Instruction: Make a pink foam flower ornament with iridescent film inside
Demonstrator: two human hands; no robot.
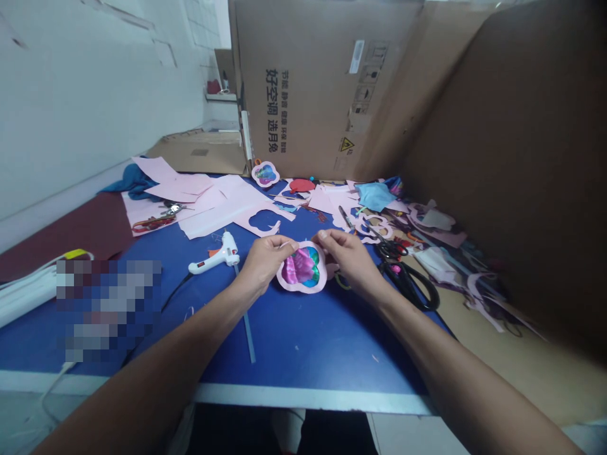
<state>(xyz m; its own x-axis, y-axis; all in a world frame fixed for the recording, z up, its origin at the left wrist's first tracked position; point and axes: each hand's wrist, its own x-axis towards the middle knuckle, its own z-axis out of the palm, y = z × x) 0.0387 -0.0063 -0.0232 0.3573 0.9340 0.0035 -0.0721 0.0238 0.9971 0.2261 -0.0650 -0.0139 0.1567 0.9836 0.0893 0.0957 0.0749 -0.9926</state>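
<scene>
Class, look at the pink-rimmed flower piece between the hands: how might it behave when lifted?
The pink-rimmed flower piece would probably stay fairly stiff, since its outline shows no clear droop. It is likely light: the left hand and right hand seem to pinch it only near its upper edge. Its shiny centre may feel slippery.
</scene>
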